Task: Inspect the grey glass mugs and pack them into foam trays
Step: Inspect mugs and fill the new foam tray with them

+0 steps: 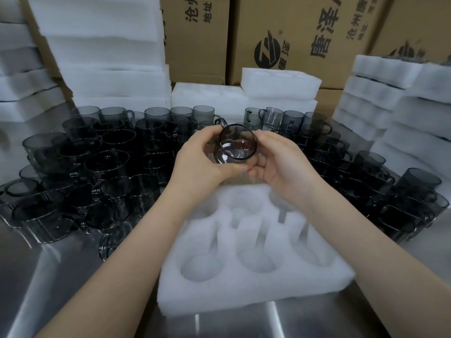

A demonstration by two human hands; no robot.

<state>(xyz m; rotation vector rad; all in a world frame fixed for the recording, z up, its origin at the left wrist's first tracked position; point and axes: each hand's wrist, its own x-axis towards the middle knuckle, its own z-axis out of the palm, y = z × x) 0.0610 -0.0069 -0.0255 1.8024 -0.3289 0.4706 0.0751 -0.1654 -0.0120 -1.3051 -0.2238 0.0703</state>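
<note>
A grey glass mug (235, 145) is tipped on its side between both hands, one round end facing me and its handle pointing up and left. My left hand (202, 159) grips the mug's left side with curled fingers. My right hand (278, 162) cups its right side and underside. Both hands hover above the far edge of a white foam tray (244, 286) that lies on the steel table in front of me. The tray's round pockets hold nothing. Several more grey mugs stand in stacked rows to the left (97, 167) and to the right (380, 186).
White foam trays are piled at the left (102, 57), behind the mugs (278, 81) and at the right (400, 113). Brown printed cartons (317, 32) form the back wall. Bare steel table top (36, 289) shows near my left forearm.
</note>
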